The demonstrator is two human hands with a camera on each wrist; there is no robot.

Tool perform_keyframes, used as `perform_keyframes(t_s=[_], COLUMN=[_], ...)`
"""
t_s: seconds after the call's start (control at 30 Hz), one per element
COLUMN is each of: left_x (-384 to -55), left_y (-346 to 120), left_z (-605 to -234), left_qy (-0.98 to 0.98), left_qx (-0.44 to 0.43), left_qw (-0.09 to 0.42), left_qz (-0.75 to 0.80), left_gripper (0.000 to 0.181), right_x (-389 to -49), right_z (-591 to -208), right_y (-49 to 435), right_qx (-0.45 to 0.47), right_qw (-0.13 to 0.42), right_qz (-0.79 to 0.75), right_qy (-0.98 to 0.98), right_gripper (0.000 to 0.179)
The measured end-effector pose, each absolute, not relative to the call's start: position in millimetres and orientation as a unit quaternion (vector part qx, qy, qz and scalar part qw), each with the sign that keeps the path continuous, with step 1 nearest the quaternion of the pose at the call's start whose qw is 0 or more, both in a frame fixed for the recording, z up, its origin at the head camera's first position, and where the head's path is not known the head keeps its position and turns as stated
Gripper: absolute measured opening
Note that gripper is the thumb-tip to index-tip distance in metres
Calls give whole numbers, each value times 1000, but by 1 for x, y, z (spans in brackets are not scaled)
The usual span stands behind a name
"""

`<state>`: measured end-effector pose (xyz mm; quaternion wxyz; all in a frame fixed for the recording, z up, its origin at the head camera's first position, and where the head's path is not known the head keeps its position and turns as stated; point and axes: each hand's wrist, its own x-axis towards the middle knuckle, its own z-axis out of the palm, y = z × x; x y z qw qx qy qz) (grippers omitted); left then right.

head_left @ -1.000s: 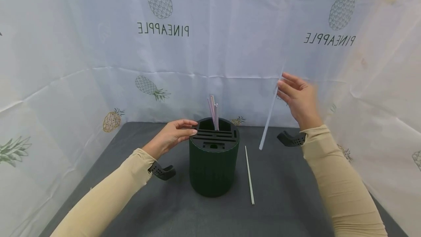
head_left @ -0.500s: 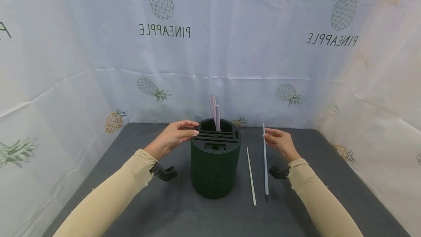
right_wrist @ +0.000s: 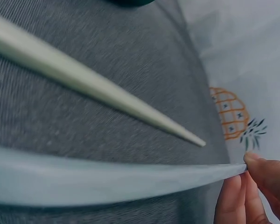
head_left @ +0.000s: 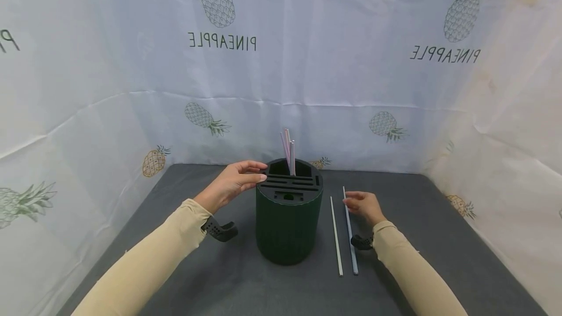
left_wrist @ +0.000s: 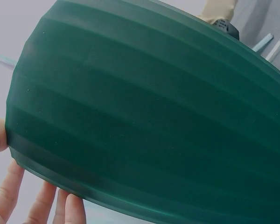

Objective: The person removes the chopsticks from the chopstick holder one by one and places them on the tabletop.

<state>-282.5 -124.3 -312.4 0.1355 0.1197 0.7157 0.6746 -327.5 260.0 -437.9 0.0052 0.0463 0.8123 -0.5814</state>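
A dark green ribbed utensil holder (head_left: 287, 230) with a slotted black top stands on the table. My left hand (head_left: 234, 180) rests at its upper left rim, fingertips and thumb touching the edge; in the left wrist view several fingers (left_wrist: 44, 200) reach the green wall. To the right, my right hand (head_left: 362, 205) pinches the far end of a pale blue chopstick (right_wrist: 107, 182) between thumb and fingers. The chopstick's near end is down at the table. Beside it, between it and the holder, lies a pale green chopstick (head_left: 336, 238).
Several pinkish and lilac chopsticks (head_left: 288, 152) stand upright in the holder's rear compartment. The dark grey table cloth (head_left: 197, 277) ends at a white curtain (head_left: 281, 62) printed with pineapples, which encloses the back and both sides.
My right hand has come down and to the left with the pale blue chopstick, which went from raised and tilted to low beside the green one. My left hand has stayed at the holder's rim.
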Motion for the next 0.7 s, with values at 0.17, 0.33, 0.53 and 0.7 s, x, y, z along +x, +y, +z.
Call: perform_keyframes(t_s=[0.17, 0.33, 0.53, 0.7], left_x=[-283, -283, -284, -283], left_y=[-123, -123, -123, -124], left_z=[-314, -314, -313, -312], left_qy=[716, 717, 718, 717], left_qx=[120, 119, 121, 121], left_qw=[137, 136, 138, 136], left_qz=[674, 673, 672, 673], left_gripper=[48, 47, 48, 47], right_x=[-330, -331, -331, -334], right_z=[-447, -452, -453, -450], right_y=[259, 257, 251, 247], right_qx=[71, 84, 96, 95], right_qw=[10, 17, 19, 22], right_qz=[-571, -571, -552, -525], right_qy=[818, 816, 828, 845], right_gripper=[38, 37, 35, 36])
